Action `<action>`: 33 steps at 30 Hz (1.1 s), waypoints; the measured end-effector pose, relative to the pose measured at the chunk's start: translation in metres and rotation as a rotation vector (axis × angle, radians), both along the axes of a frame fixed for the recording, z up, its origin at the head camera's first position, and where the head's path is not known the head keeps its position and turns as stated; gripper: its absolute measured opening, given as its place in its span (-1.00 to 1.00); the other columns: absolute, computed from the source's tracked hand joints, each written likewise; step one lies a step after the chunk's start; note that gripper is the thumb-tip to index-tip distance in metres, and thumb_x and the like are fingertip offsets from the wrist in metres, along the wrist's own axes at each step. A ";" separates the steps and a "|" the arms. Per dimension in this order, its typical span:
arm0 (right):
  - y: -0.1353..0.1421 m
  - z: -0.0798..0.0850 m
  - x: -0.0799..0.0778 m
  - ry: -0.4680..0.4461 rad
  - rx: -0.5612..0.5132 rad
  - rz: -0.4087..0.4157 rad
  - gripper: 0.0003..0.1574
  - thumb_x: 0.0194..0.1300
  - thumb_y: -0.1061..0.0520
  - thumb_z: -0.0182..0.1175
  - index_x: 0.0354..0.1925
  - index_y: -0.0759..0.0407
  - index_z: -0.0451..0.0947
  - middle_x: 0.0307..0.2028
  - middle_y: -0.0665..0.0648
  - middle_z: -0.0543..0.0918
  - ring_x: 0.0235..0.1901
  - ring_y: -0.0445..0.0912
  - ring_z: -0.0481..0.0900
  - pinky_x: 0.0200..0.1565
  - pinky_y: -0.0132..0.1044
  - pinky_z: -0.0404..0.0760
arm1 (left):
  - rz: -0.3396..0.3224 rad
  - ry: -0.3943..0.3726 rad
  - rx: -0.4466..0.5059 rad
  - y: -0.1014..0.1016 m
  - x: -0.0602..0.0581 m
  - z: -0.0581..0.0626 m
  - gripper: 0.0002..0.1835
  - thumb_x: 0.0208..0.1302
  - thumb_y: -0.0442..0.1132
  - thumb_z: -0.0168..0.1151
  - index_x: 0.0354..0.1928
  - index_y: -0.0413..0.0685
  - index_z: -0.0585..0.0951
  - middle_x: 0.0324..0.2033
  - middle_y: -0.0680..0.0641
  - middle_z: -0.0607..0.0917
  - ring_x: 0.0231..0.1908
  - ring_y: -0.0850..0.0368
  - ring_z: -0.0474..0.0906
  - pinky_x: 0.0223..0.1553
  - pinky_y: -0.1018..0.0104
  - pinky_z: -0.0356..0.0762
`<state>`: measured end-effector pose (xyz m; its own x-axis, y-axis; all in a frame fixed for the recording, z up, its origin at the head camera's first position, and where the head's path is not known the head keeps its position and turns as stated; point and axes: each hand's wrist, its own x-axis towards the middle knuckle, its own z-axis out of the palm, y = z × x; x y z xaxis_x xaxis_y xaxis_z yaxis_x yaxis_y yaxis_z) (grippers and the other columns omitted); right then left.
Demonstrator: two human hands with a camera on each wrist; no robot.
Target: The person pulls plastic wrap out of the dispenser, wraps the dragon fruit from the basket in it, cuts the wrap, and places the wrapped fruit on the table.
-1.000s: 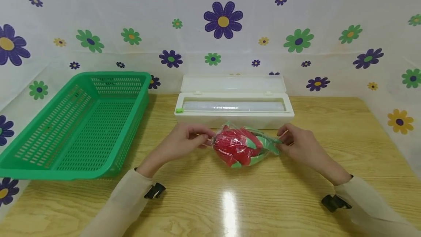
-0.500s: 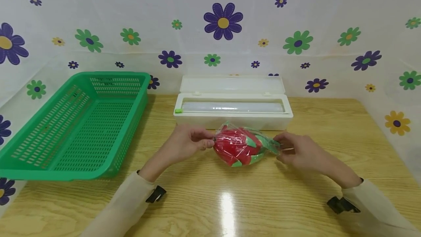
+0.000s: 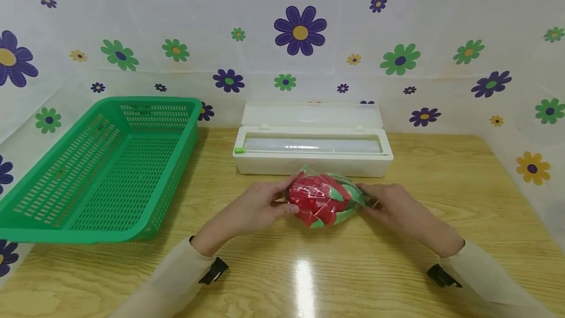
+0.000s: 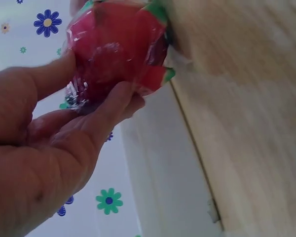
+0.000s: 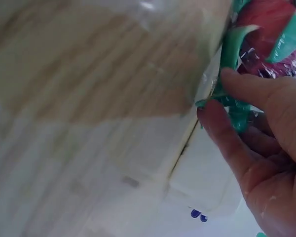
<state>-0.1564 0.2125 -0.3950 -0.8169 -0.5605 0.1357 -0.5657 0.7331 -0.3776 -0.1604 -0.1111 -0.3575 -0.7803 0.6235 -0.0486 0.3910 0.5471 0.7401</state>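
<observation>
A red dragon fruit (image 3: 315, 200) with green-tipped scales lies wrapped in shiny cling film, in front of the white box. My left hand (image 3: 265, 205) grips its rounded left end, thumb on the near side and fingers on the far side; the left wrist view shows the gathered film between them. At the other end, my right hand (image 3: 395, 205) pinches the green leafy tip and the film over it. Close up in the right wrist view, thumb and fingers close around the green leaves (image 5: 231, 49).
Behind the fruit stands a white cling film dispenser (image 3: 313, 165) with its lid up, a film roll (image 3: 309, 145) inside and a green slider (image 3: 240, 150) at its left. A green plastic basket (image 3: 169, 180) stands on the left of the wooden table (image 3: 362, 274).
My left hand has moved right, from pinching the film at the end to holding the fruit's body. My right hand has come in leftward, closer along the leafy tip.
</observation>
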 end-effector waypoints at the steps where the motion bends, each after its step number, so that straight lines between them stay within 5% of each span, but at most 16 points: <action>1: -0.001 -0.001 0.000 0.015 -0.004 -0.003 -0.58 0.25 0.28 0.41 0.08 0.31 0.63 -0.20 0.12 0.80 -0.33 -0.21 0.68 -0.28 -0.31 0.71 | 0.018 0.015 -0.002 0.001 0.000 -0.001 -0.22 0.41 -0.14 0.30 0.57 -0.05 0.20 0.37 -0.22 0.54 0.33 -0.08 0.55 0.23 0.12 0.60; 9: -0.007 0.000 0.001 0.065 -0.026 -0.048 -0.72 0.22 0.30 0.42 -0.08 0.27 0.65 -0.35 0.07 0.76 -0.43 -0.28 0.55 -0.38 -0.41 0.62 | 0.063 0.010 0.066 -0.005 -0.013 -0.013 -0.27 0.36 -0.25 0.33 0.53 0.00 0.31 0.34 -0.23 0.56 0.28 -0.12 0.59 0.17 0.17 0.63; 15: -0.010 0.009 -0.004 0.015 0.010 -0.073 -0.53 0.18 0.22 0.49 0.06 0.28 0.64 -0.14 0.15 0.79 -0.26 -0.11 0.69 -0.17 -0.15 0.74 | 0.051 -0.059 0.097 -0.011 -0.026 -0.016 -0.29 0.41 -0.23 0.30 0.54 -0.04 0.30 0.35 -0.24 0.55 0.30 -0.17 0.56 0.22 0.11 0.60; 25: -0.014 0.005 -0.009 -0.021 0.047 -0.089 -0.35 0.09 0.15 0.57 0.13 0.28 0.60 0.01 0.18 0.74 0.00 0.09 0.70 0.09 0.07 0.69 | 0.031 -0.108 0.116 -0.012 -0.025 -0.018 -0.27 0.42 -0.20 0.30 0.56 -0.03 0.26 0.39 -0.24 0.50 0.33 -0.22 0.52 0.23 0.08 0.57; 33: -0.013 0.007 -0.013 -0.038 0.047 -0.090 -0.50 0.09 0.17 0.57 0.00 0.27 0.67 -0.13 0.14 0.76 -0.19 -0.05 0.67 -0.03 -0.02 0.73 | 0.025 -0.110 0.128 -0.011 -0.022 -0.018 -0.25 0.42 -0.17 0.30 0.57 0.03 0.23 0.40 -0.17 0.52 0.36 -0.19 0.50 0.24 0.11 0.58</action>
